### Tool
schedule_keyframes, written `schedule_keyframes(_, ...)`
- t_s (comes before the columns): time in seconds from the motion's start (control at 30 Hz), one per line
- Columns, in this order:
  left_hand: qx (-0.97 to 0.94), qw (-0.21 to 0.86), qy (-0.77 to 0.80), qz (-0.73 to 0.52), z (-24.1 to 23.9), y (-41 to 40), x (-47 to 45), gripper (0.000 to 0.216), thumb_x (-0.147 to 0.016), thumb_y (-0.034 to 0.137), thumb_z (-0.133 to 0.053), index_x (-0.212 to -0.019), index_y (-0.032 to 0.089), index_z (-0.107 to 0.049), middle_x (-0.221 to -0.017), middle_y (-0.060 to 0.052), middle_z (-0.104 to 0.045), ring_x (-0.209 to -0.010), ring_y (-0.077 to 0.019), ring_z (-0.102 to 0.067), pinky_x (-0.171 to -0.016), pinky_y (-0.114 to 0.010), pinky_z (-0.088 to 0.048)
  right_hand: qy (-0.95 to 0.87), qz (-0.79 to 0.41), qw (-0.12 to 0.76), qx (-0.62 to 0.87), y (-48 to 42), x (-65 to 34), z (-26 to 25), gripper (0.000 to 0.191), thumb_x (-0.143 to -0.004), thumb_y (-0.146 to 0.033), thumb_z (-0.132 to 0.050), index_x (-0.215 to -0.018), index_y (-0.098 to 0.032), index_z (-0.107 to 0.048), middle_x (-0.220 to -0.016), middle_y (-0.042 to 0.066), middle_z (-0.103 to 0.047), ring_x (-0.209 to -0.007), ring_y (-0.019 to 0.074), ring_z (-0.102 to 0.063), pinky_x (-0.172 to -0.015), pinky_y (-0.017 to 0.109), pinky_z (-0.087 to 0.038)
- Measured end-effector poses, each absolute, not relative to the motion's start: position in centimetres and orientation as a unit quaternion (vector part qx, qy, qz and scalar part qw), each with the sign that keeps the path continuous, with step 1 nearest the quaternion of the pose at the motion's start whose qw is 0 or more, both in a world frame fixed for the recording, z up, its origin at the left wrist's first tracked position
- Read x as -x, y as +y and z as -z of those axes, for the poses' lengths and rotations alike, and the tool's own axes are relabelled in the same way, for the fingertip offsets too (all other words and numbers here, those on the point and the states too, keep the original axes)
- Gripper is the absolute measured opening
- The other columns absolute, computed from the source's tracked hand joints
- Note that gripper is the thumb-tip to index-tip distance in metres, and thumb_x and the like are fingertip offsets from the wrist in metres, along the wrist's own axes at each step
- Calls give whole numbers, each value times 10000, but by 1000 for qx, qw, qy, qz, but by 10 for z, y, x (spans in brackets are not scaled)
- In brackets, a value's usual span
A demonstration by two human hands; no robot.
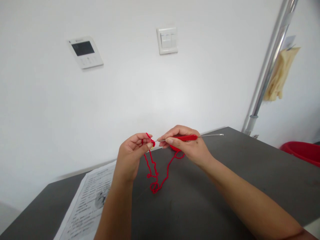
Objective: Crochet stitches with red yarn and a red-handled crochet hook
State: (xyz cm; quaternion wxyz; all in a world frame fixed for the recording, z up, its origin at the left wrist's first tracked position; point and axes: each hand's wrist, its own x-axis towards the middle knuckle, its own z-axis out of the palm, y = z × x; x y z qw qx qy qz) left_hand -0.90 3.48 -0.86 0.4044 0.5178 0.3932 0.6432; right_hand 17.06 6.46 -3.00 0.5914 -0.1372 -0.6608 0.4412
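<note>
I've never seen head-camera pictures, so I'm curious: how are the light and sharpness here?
Head view throughout: soft light, brightest on the white wall; glints along the metal pole, a shadowy band beside it; the wall panel skewed; print on the paper too blurred to read; the red-handled hook fairly clear.

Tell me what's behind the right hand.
Behind the right hand, part of a bundle of red yarn shows, with a red strand trailing down and left from there over the dark table. The hand covers the rest, so the bundle's full shape cannot be seen.
</note>
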Motion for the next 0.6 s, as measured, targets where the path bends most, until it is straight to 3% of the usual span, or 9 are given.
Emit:
schedule_keyframes(0.13, -490, 482, 378, -620, 3, 30, 10, 261, -499, 147, -886, -742, 149, -789, -654, -23, -728, -606, -115, -624, -628, -240, -493, -731, -256, 630, 57, 69, -167, 37, 62, -915, -244, -735, -931, -186, -752, -957, 83, -804, -885, 168, -765, -802, 295, -619)
schedule_keyframes(0.27, -481, 510, 366, -611, 3, 30, 11, 272, -509, 165, -889, -763, 145, -795, -729, -52, -759, -647, -133, -657, -653, -255, -511, -763, -145, 630, 8, 70, -167, 40, 95, -940, -169, -685, -1014, -202, -733, -1032, 98, -802, -983, 183, -753, -862, 334, -617)
schedule_keyframes(0.4, -488, 486, 364, -627, 5, 29, 7, 255, -551, 173, -888, -795, 158, -814, -716, -40, -764, -665, -126, -660, -702, -255, -518, -719, -273, 637, 62, 72, -169, 39, 93, -912, -293, -739, -929, -202, -750, -949, 80, -810, -896, 191, -768, -804, 328, -619)
schedule_keyframes(0.6, -539, 407, 351, -649, 15, 31, 2, 207, -644, 198, -869, -844, 223, -822, -925, -43, -819, -858, -182, -726, -850, -325, -553, -605, -526, 592, 79, 73, -167, 33, 254, -827, -401, -816, -793, -169, -718, -797, 46, -797, -709, 148, -728, -700, 273, -583)
